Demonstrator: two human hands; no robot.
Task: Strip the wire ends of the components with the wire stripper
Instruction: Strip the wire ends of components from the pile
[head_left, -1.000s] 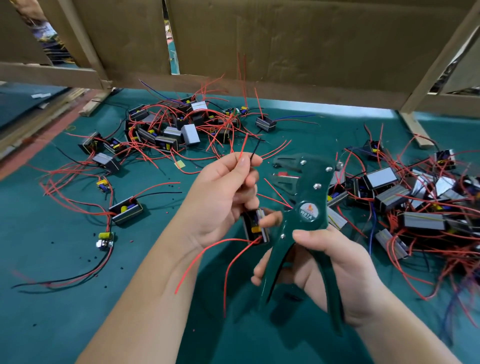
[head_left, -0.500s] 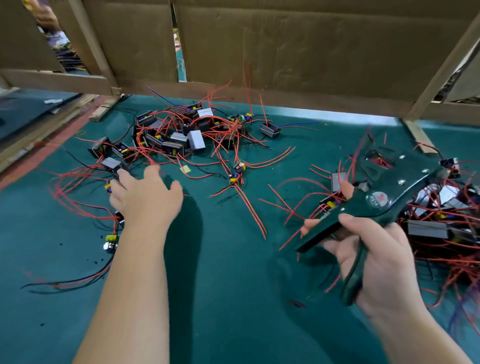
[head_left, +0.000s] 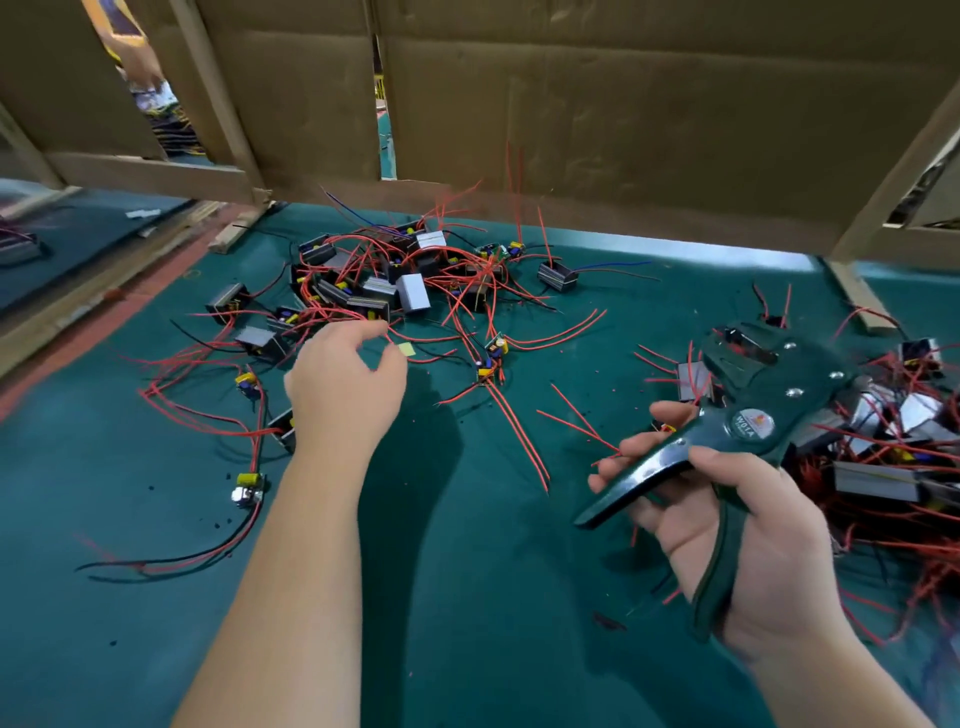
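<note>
Your left hand (head_left: 345, 384) and your right hand (head_left: 727, 525) are both bare — skin only, from fingertips to wrists (head_left: 327, 457). Your forearms (head_left: 280, 597) are bare too, uncovered right down to the bottom edge of the view, where they run out of sight.

Open mat (head_left: 493, 597) separates far tangle (head_left: 395, 291) from right tangle (head_left: 893, 457).

"Bright enough in here?"
"Even light from up left; the left hand (head_left: 345, 387) throws a soft shadow rightward on the table (head_left: 467, 623)."
"Sharp?"
"Mostly, though the edges bow and smear."
</note>
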